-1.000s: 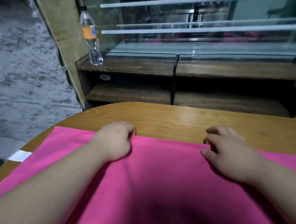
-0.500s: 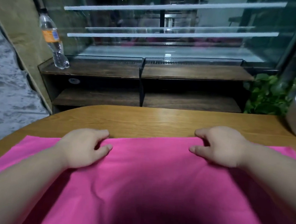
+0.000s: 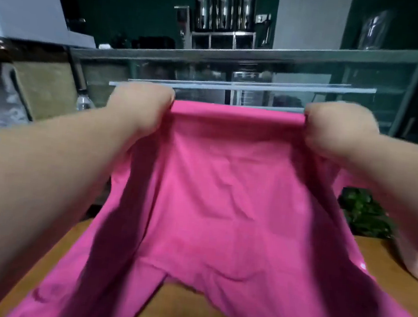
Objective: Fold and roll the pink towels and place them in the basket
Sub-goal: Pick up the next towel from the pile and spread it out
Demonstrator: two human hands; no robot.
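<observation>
The head camera shows both hands held up in the air. The left hand (image 3: 141,108) is curled tight on the far edge of the pink towel (image 3: 224,198), on its left side. The right hand (image 3: 338,130) is curled tight on the same edge, on its right side. The edge is pulled straight between the two hands. The rest of the towel hangs down toward the near side, and its near part lies on the wooden table (image 3: 183,309). Far behind the hands stands a glass display case (image 3: 260,86). A water bottle (image 3: 84,101) sits at the far left. A green plant (image 3: 366,214) is on the right, past the table. Three shiny metal cans (image 3: 224,11) stand up high at the back. Everything looks a bit blurry.
</observation>
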